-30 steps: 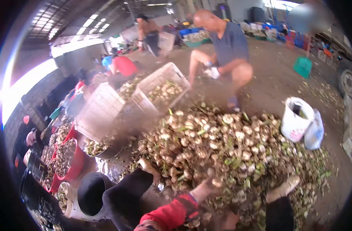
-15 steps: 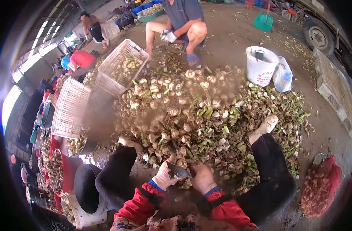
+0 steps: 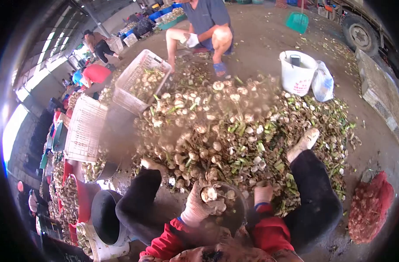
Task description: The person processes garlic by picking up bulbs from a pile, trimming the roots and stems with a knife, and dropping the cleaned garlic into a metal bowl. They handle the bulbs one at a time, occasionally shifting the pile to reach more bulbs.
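My left hand [image 3: 196, 207], in a pale glove, is closed around a garlic bulb [image 3: 209, 193] whose pale cut side faces up. It hangs at the near edge of a heap of garlic bulbs with stalks [image 3: 182, 144]. Off to the right, my right hand [image 3: 263, 193] is low against the trimmings of peel, roots and green stalk [image 3: 280, 168]. Its fingers look curled; what they hold, if anything, cannot be made out. Between my legs and below the hands stands a dark bucket [image 3: 242, 207], partly hidden by my arms, with pale bulbs inside.
Across the heap a person [image 3: 208, 26] crouches beside a white crate [image 3: 140, 83] of garlic. Another crate [image 3: 86, 126] stands on the left, near tubs of garlic. A white bucket [image 3: 297, 74] and plastic bag [image 3: 323, 83] stand back right; a red net sack [image 3: 370, 209] lies right.
My hands were together around a bulb with a dark blade between them; now they are apart. The right hand has moved right to the trimmings, and the left bulb's cut side now shows.
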Action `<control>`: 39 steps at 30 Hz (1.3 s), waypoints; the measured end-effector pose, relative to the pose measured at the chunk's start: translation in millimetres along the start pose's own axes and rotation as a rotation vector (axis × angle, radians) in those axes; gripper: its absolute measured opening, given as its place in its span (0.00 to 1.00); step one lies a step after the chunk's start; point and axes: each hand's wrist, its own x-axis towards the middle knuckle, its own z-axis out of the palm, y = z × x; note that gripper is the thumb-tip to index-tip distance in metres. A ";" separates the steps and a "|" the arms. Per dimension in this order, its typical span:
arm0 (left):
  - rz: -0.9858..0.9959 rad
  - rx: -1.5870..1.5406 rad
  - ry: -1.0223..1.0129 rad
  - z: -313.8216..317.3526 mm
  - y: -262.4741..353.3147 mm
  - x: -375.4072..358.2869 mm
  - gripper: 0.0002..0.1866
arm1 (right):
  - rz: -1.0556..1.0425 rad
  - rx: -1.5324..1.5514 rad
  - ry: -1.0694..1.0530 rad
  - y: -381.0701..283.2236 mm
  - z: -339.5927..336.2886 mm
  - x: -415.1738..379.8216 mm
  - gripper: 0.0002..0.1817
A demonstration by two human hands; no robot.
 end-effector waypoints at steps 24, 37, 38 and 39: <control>0.031 0.567 0.219 19.8 -8.4 8.7 0.19 | 0.396 0.988 -0.227 -20.7 12.1 -10.7 0.15; -0.477 2.094 1.332 -96.3 52.3 225.5 0.38 | 0.631 1.322 -0.275 -63.2 19.7 -21.4 0.12; -0.481 2.100 1.411 -97.5 45.8 232.2 0.39 | 0.618 1.290 -0.271 -59.5 22.5 -20.2 0.12; -0.497 2.015 1.441 -103.7 45.0 238.9 0.38 | 0.608 1.257 -0.268 -55.3 26.0 -20.4 0.12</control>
